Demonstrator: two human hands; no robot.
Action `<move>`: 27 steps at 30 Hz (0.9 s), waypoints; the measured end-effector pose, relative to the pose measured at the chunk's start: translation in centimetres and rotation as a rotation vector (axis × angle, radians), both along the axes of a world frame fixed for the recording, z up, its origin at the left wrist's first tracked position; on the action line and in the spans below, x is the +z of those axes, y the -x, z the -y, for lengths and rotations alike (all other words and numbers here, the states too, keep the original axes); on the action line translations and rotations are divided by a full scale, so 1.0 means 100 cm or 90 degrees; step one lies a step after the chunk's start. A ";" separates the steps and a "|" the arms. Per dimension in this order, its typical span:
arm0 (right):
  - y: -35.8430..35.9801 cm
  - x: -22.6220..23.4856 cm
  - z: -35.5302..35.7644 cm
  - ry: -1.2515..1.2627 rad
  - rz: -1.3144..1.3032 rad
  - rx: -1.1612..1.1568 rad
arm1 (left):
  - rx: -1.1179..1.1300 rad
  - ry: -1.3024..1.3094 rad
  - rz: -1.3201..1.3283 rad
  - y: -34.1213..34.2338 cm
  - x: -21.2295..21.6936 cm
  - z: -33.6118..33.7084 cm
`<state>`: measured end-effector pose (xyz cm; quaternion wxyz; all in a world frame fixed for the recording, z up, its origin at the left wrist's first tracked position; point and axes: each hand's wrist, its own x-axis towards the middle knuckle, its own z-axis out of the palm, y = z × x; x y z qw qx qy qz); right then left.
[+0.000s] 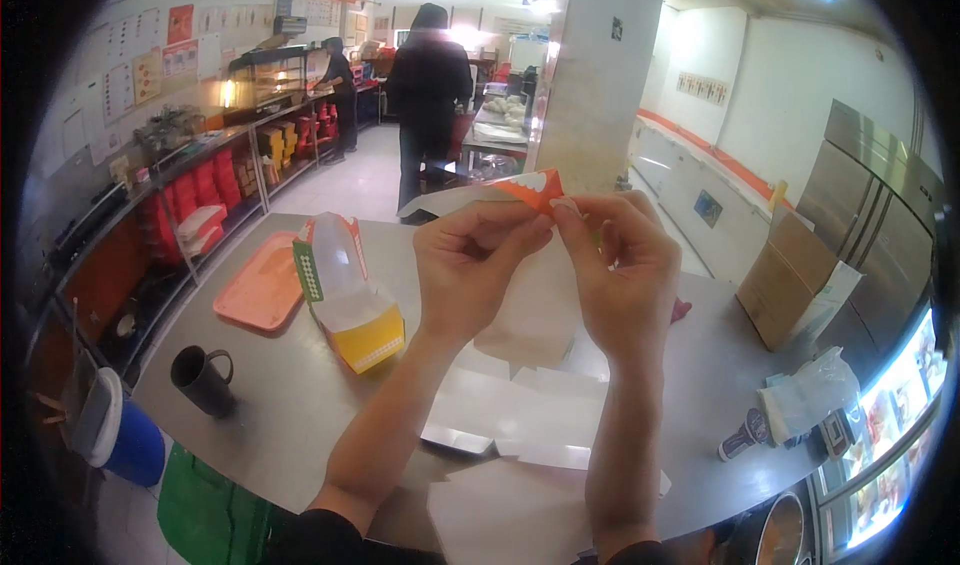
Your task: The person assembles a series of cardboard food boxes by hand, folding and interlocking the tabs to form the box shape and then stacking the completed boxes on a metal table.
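Observation:
Up in front of me, both hands pinch one corner of a cardboard food carton, orange outside and white inside (540, 191). My left hand (462, 270) grips its edge between thumb and fingers. Against the same orange corner press the closed thumb and fingertips of my right hand (628, 265). How the carton's lower part continues behind my wrists is hard to make out. Flat, unfolded white cartons (530, 405) lie on the steel table beneath my forearms. Left of my left hand stands a folded, open carton (365, 340) in yellow, green and orange.
An orange tray (258, 290) and a dark mug (203, 383) are on the table's left side. At the right are a cardboard box (790, 270), a plastic bag (812, 395) and a paper cup (742, 437). Two people (430, 85) stand farther back, beyond the table.

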<state>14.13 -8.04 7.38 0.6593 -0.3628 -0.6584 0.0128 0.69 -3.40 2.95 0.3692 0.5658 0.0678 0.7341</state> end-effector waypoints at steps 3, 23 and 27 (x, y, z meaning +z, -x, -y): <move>-0.004 -0.001 -0.004 0.028 -0.001 0.026 | -0.066 0.001 0.014 0.000 -0.002 -0.005; 0.011 -0.036 -0.037 -0.143 0.341 -0.210 | -0.219 0.201 0.223 -0.009 -0.016 -0.031; 0.004 -0.023 -0.036 0.060 0.162 0.061 | -0.258 0.132 0.114 0.009 -0.022 -0.046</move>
